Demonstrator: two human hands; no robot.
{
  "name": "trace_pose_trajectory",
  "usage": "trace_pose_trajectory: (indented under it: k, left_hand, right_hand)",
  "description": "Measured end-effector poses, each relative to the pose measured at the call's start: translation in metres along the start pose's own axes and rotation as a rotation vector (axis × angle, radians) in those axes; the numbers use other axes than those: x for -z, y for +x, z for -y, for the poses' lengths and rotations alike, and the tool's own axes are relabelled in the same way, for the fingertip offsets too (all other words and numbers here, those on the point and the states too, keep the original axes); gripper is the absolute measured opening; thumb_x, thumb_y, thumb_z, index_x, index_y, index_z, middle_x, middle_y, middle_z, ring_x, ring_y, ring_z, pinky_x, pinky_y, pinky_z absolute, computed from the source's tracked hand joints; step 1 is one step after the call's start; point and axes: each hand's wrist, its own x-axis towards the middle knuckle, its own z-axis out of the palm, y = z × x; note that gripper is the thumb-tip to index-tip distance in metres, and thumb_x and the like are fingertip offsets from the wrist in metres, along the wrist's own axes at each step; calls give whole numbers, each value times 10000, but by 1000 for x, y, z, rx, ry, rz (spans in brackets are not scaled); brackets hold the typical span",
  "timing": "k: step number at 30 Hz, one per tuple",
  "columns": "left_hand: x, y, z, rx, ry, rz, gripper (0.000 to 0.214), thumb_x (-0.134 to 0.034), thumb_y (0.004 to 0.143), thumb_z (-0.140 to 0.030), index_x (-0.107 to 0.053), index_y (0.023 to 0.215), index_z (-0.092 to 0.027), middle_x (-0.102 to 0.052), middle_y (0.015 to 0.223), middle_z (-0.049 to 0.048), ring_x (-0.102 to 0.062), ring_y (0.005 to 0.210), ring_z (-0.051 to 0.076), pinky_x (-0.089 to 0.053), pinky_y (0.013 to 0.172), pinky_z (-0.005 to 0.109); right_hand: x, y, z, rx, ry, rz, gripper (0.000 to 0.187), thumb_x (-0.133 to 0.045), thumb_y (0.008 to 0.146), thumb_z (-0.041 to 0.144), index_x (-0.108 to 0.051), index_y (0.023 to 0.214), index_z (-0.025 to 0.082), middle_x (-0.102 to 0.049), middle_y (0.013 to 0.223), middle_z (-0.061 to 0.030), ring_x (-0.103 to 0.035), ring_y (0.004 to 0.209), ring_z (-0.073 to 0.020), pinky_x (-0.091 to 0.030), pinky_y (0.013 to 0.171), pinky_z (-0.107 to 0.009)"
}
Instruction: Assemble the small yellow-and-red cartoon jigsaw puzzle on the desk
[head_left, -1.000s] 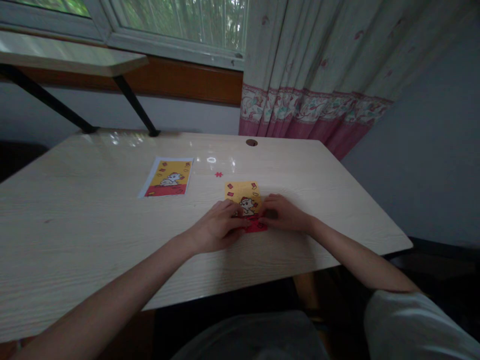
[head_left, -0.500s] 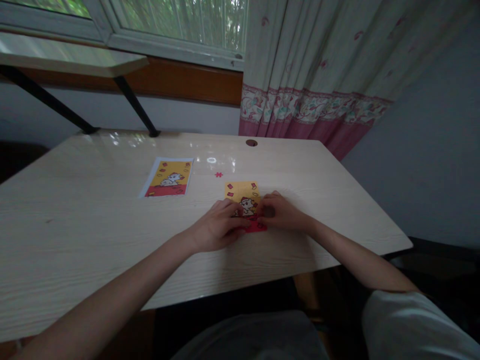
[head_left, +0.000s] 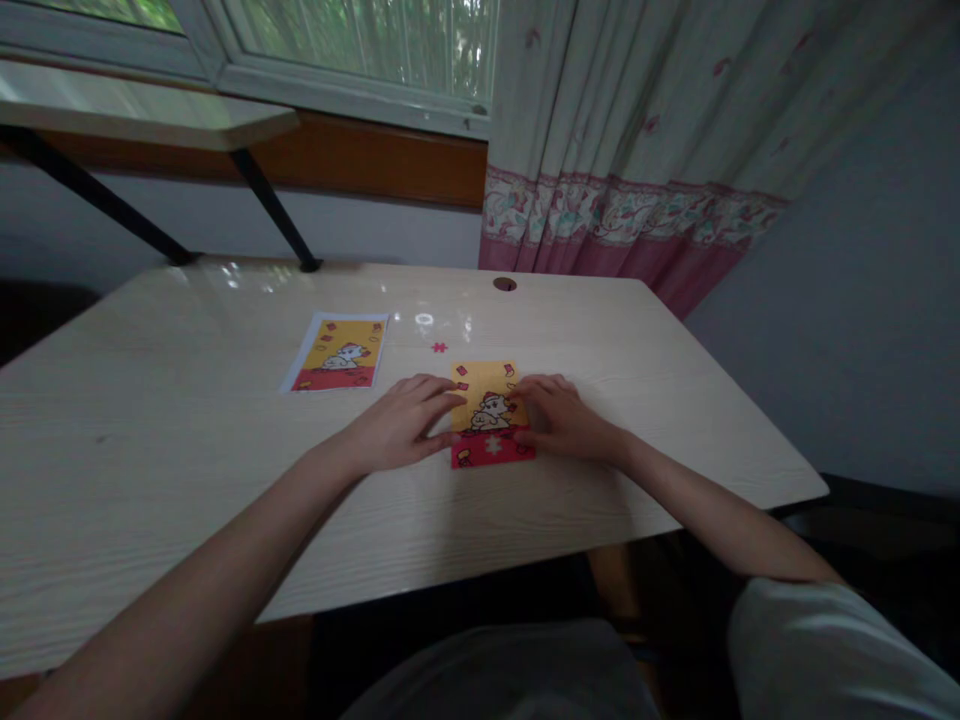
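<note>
A small jigsaw puzzle (head_left: pixel 487 385) lies flat on the desk, yellow above and red below, with a white cartoon animal in the middle. One piece-shaped gap shows the pale desktop within its red strip. My left hand (head_left: pixel 405 420) rests at the puzzle's left edge, thumb and fingers apart. Along the right edge is my right hand (head_left: pixel 564 418), its fingers spread and their tips over the border. Neither hand grips anything. A loose red puzzle piece (head_left: pixel 439 348) lies beyond the puzzle, slightly to the left.
A printed picture card (head_left: pixel 341 352) with the same design lies to the left on the desk (head_left: pixel 225 470). A raised shelf (head_left: pixel 150 110) on black legs stands at the back left. Behind are a window and a curtain (head_left: pixel 622 130). A round cable hole (head_left: pixel 505 284) sits near the back edge.
My left hand has drawn back leftward off the puzzle, uncovering the animal and the gap in the red strip. My right hand's fingers have opened at the right edge.
</note>
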Motion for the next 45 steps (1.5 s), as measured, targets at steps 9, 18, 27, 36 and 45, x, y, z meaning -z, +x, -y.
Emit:
trace_pose_trajectory:
  k: [9, 18, 27, 36, 45]
  left_hand:
    - [-5, 0, 8, 36, 27, -4, 455, -441, 917, -419, -496, 1283, -153, -520, 1290, 160, -486, 1172, 301, -417, 954, 490]
    - [-10, -4, 12, 26, 16, -38, 511, -412, 922, -475, -430, 1325, -162, -457, 1366, 181, -446, 1237, 308, -388, 990, 516]
    - [-12, -8, 13, 56, 25, 11, 569, -401, 920, -516, -380, 1375, -175, -414, 1411, 171, -395, 1285, 309, -338, 1030, 512]
    - [-11, -7, 12, 59, 62, 26, 577, -373, 924, -538, -374, 1380, -185, -405, 1416, 170, -397, 1278, 317, -336, 1025, 516]
    - [-10, -7, 10, 71, 50, 36, 594, -349, 925, -553, -380, 1378, -171, -405, 1415, 183, -392, 1282, 331, -336, 1021, 531]
  right_hand:
    - [-3, 7, -5, -32, -73, 21, 539, -515, 857, 529, -471, 1325, 263, -435, 1418, -70, -430, 1172, -301, -332, 962, -471]
    - [4, 64, -25, -21, -48, 44, 308, -575, 838, 422, -626, 1064, 219, -610, 1130, -78, -484, 1078, -260, -325, 921, -411]
    - [-7, 173, -16, 4, 116, 87, 203, -607, 802, 283, -671, 915, 127, -667, 901, -74, -577, 791, -153, -406, 711, -264]
    - [-9, 212, 3, -1, 72, 356, 144, -696, 701, 226, -678, 801, 124, -654, 779, -30, -531, 657, -106, -391, 628, -241]
    - [2, 190, 5, 10, 194, 178, 264, -641, 704, 158, -674, 959, 99, -668, 835, -50, -560, 712, -122, -396, 661, -244]
